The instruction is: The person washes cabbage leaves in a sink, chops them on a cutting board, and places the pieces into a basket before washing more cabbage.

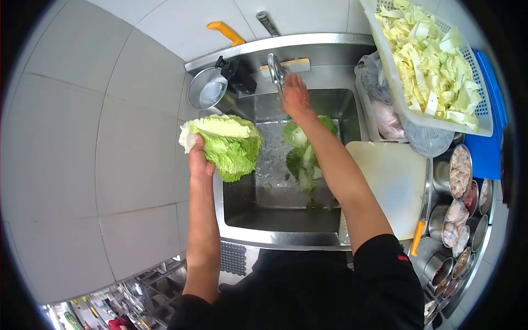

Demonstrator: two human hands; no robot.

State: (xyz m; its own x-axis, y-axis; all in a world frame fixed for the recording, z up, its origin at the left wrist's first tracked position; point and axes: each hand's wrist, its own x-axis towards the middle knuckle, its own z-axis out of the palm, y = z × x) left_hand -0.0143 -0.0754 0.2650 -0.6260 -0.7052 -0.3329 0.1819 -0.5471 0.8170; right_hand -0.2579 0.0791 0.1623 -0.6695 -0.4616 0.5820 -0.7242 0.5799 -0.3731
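Note:
My left hand grips a large leafy green cabbage by its pale base, above the left edge of the metal sink. At the chrome faucet, my right hand is beside the spout; its fingers are blurred and I cannot tell whether they touch it. Loose green leaves lie in the sink, partly under my right forearm.
A metal pot stands at the sink's back left corner. On the right are a cutting board, an orange-handled knife, a white basket of cut cabbage and several metal containers. Tiled walls rise left and behind.

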